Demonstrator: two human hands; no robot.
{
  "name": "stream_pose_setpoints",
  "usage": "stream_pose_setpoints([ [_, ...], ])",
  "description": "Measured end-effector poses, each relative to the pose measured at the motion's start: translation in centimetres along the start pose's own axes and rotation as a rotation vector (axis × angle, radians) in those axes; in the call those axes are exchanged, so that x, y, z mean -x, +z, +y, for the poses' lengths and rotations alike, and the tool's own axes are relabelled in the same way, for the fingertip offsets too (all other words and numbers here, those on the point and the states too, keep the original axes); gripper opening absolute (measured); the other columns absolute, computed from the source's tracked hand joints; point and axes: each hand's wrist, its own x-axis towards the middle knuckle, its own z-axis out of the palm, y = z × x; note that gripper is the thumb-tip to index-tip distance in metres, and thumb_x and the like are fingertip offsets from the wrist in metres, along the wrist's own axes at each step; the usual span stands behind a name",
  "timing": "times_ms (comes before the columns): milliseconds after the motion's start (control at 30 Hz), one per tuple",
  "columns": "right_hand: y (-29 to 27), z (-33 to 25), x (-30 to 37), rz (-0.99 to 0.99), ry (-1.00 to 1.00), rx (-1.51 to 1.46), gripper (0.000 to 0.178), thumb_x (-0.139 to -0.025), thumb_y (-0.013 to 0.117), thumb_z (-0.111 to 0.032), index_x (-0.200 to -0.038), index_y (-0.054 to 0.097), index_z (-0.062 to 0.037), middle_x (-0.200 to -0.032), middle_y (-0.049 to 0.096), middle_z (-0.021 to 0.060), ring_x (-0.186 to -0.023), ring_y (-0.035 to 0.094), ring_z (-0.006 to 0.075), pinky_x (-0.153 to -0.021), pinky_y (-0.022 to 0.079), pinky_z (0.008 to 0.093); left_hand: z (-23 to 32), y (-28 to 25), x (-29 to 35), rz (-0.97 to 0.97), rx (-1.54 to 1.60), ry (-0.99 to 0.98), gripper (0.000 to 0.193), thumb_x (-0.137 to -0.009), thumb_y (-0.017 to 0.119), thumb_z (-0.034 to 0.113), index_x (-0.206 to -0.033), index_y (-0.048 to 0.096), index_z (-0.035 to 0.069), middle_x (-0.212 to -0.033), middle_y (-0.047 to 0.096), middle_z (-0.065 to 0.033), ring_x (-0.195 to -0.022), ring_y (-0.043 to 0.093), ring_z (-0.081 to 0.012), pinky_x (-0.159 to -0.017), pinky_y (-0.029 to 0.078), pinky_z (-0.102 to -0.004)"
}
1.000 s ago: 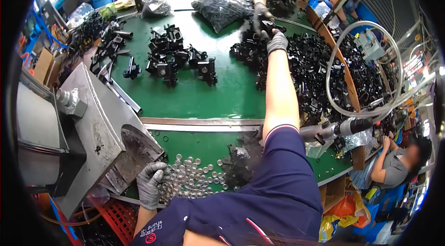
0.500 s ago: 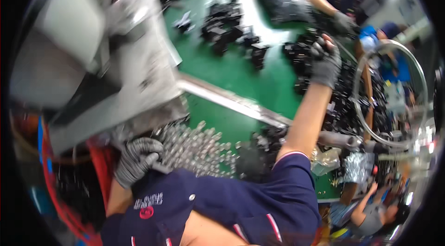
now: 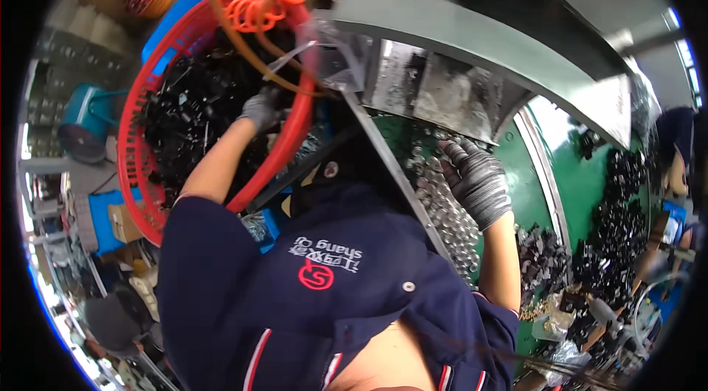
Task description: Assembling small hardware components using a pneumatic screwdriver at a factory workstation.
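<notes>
My left hand point(image 3: 258, 111), in a grey glove, reaches into a red plastic basket point(image 3: 127, 162) full of small black parts point(image 3: 195, 107). Its fingers are partly hidden against the dark parts, so its grip cannot be made out. On the other side, my right hand point(image 3: 478, 183), in a striped grey glove, rests at small shiny metal pieces point(image 3: 450, 225) heaped on the green tabletop. The right fingers are slightly bent with the thumb apart, and nothing shows in them. Just beyond the right fingertips stands the grey metal face of a machine point(image 3: 457, 96).
An orange coiled hose point(image 3: 254, 11) and a yellowish tube hang over the basket. A metal bar point(image 3: 394, 170) runs between me and the metal pieces. Black parts point(image 3: 619, 221) lie in heaps on the green table point(image 3: 527, 203) at the right. A blue fan point(image 3: 85, 126) stands at the left.
My view has swung left, bringing the red basket into sight. My left hand has moved into the basket. My right hand has come back from the far black parts to the metal pieces.
</notes>
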Motion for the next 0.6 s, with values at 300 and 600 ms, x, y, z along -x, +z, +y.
stream_pose_setpoints([
  [300,4.5,-1.4,-3.5,-0.108,-0.018,0.161,0.022,-0.085,0.06,-0.024,-0.097,0.066,-0.0068,-0.089,0.064,0.014,-0.075,0.062,0.033,-0.065,0.05,0.0422,4.2,-0.1,0.9,-0.041,-0.013,-0.031,0.059,-0.074,0.064,0.035,-0.126,0.049,0.01,-0.126,0.051,-0.0218,-0.105,0.056,-0.0395,-0.087,0.048,-0.0458],
  [600,3.0,-0.7,-3.6,-0.14,0.186,0.126,0.019,-0.086,0.058,-0.023,-0.091,0.064,-0.0056,-0.082,0.063,0.0175,-0.07,0.061,0.0356,-0.064,0.049,0.0431,2.9,1.9,-1.0,-0.018,0.093,-0.169,0.053,-0.076,0.059,0.018,-0.128,0.047,0.012,-0.117,0.056,-0.0212,-0.095,0.06,-0.0393,-0.079,0.049,-0.0477],
])
